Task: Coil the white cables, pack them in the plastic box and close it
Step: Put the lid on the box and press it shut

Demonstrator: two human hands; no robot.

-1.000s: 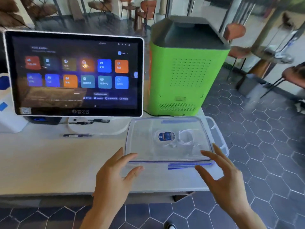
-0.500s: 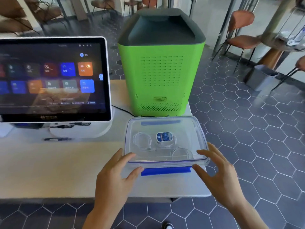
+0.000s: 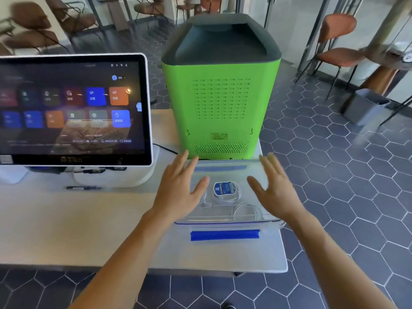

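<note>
Clear rectangular plastic box point(image 3: 225, 220), white cables point(image 3: 227, 198) coiled round inside

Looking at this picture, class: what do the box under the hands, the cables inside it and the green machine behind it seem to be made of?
Box: clear, glossy plastic, since the contents show through; its clip is opaque blue plastic.
Cables: white, smooth, probably rubbery plastic sheathing, coiled in soft loops.
Machine: bright green casing with punched vents, plastic or painted metal; it is hard to tell.

Clear lidded box point(image 3: 225, 219) holds coiled white cables point(image 3: 227, 195).
</note>
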